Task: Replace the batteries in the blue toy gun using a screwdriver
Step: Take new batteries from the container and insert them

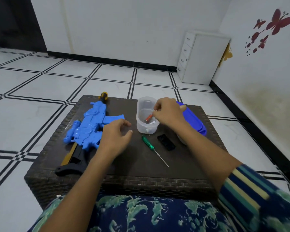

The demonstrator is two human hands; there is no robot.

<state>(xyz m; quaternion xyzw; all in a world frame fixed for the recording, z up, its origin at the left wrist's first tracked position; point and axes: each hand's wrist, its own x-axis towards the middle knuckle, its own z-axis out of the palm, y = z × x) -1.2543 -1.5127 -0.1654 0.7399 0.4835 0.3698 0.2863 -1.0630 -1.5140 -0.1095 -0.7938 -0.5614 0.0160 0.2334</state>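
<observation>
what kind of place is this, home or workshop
Likely a room in a home: black-lined tiled floor, a small white drawer cabinet in the corner, and red butterfly wall stickers.

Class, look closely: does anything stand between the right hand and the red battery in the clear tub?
Nothing visible does. The right hand reaches into the open clear tub from above, fingertips pinching the upper end of the red battery. The blue lid lies aside, beyond the hand.

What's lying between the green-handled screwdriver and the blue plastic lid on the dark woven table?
A small black rectangular plastic piece lies flat there, close to the right of the green-handled screwdriver, as the head view shows.
</observation>
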